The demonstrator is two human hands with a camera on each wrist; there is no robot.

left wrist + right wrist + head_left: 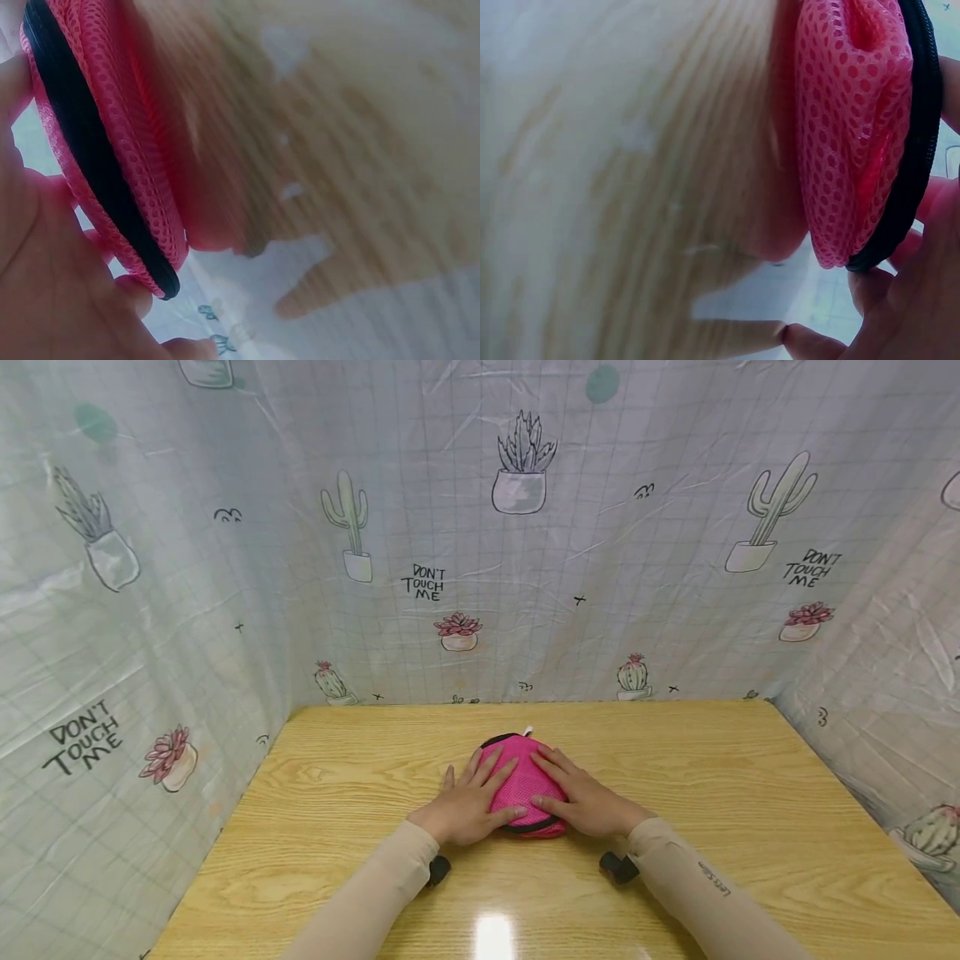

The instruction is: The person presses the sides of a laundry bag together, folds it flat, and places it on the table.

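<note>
A pink mesh pouch with black edging lies on the wooden table in front of me. Its far edge carries a small white tag. My left hand rests on the pouch's left side with fingers spread, and my right hand presses on the right side with fingers extended. In the left wrist view, a black zipper band runs round the pouch's edge beside the fingers. Soft folds show in the mesh in the right wrist view, where the fingertips touch the black edge.
The wooden table reaches back to a curtain printed with cacti and lettering, which also encloses both sides. Black wrist cameras, left and right, sit under the wrists. A bright reflection lies near the table's front.
</note>
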